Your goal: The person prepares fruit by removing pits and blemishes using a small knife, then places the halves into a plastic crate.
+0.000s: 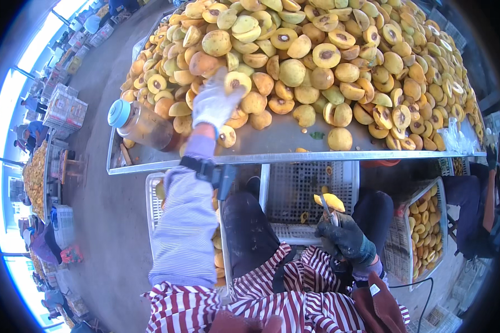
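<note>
My left hand (214,104), in a white glove, reaches into a heap of halved yellow stone fruit (293,73), probably peaches or apricots. Motion blurs its fingers beside a fruit half with a brown centre (237,83), so whether they grip it is unclear. Low in front of my lap, my right hand (346,237) wears a dark glove and is closed around a small metal-bladed tool (326,206), perhaps a knife. A yellow fruit piece (333,202) sits at its blade, above a white plastic crate (264,187) between my knees.
The metal table (271,139) has a raised front rim. A blue-lidded plastic jar (146,125) lies tilted at its left end; a clear plastic bag (460,137) is at the right. Fruit-holding crates stand left (152,200) and right (443,216). Another person's leg (462,191) is far right.
</note>
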The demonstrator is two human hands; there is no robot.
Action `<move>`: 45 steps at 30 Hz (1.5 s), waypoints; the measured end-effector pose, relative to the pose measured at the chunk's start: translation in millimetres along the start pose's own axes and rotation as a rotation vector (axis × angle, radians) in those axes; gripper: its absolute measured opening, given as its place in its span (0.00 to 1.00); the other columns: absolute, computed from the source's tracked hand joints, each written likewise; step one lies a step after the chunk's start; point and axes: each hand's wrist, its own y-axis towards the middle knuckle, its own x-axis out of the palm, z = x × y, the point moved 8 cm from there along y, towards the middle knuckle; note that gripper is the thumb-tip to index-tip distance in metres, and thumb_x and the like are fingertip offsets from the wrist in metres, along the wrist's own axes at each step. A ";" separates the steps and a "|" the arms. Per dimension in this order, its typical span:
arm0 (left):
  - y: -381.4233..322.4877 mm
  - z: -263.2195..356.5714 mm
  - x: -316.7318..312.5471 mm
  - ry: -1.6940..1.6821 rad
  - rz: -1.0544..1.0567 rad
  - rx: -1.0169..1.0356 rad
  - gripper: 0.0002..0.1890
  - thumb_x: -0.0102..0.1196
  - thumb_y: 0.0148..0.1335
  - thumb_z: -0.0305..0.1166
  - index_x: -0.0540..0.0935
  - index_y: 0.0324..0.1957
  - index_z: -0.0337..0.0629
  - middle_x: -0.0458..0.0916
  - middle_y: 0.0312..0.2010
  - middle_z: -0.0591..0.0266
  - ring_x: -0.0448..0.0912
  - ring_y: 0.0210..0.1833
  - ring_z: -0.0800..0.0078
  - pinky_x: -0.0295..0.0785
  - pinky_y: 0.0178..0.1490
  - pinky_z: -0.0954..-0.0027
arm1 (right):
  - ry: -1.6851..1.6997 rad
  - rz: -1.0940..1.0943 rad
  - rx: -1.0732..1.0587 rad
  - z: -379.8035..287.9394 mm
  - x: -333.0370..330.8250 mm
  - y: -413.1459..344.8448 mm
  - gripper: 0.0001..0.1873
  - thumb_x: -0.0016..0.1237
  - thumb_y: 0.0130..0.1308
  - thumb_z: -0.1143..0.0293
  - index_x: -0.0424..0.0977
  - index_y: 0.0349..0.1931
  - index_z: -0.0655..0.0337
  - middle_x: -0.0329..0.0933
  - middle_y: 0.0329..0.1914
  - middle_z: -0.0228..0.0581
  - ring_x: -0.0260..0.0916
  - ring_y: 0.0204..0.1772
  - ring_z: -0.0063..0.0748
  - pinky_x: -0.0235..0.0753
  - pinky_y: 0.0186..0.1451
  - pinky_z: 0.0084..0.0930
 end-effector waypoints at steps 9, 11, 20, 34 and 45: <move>-57.1 45.0 108.2 -0.078 -0.184 0.215 0.35 0.49 0.59 0.56 0.66 0.64 0.46 0.72 0.57 0.44 0.72 0.57 0.46 0.67 0.60 0.55 | 0.013 0.015 -0.018 5.1 -2.5 16.8 0.09 0.48 0.67 0.68 0.72 0.33 0.65 0.65 0.12 0.29 0.58 0.10 0.18 0.54 0.11 0.17; -71.6 41.5 102.1 -0.131 -0.211 0.179 0.33 0.50 0.60 0.53 0.68 0.63 0.45 0.72 0.58 0.45 0.70 0.60 0.49 0.65 0.62 0.59 | -0.011 0.015 0.002 9.7 -5.1 16.7 0.09 0.48 0.67 0.68 0.73 0.33 0.65 0.65 0.12 0.29 0.58 0.09 0.18 0.54 0.11 0.17; -87.8 -94.1 14.5 0.138 0.041 -0.265 0.29 0.52 0.57 0.51 0.77 0.52 0.39 0.76 0.51 0.48 0.75 0.53 0.53 0.68 0.57 0.57 | 0.014 0.126 0.008 16.0 -17.2 17.9 0.09 0.49 0.67 0.68 0.74 0.32 0.64 0.65 0.13 0.26 0.59 0.10 0.15 0.56 0.11 0.15; -105.2 -83.2 15.0 -0.094 0.195 -0.257 0.27 0.59 0.53 0.52 0.74 0.46 0.41 0.79 0.39 0.49 0.80 0.42 0.51 0.74 0.43 0.53 | -0.259 0.143 -0.160 18.1 -3.4 11.3 0.12 0.47 0.67 0.65 0.72 0.30 0.64 0.64 0.08 0.31 0.56 0.06 0.20 0.51 0.10 0.18; -180.2 79.3 -1.8 -1.996 -0.327 -0.143 0.23 0.60 0.59 0.29 0.70 0.55 0.34 0.76 0.52 0.57 0.76 0.55 0.68 0.69 0.60 0.68 | -0.233 0.188 -0.158 13.4 8.8 3.6 0.07 0.44 0.68 0.66 0.70 0.31 0.57 0.66 0.10 0.30 0.56 0.07 0.19 0.55 0.10 0.18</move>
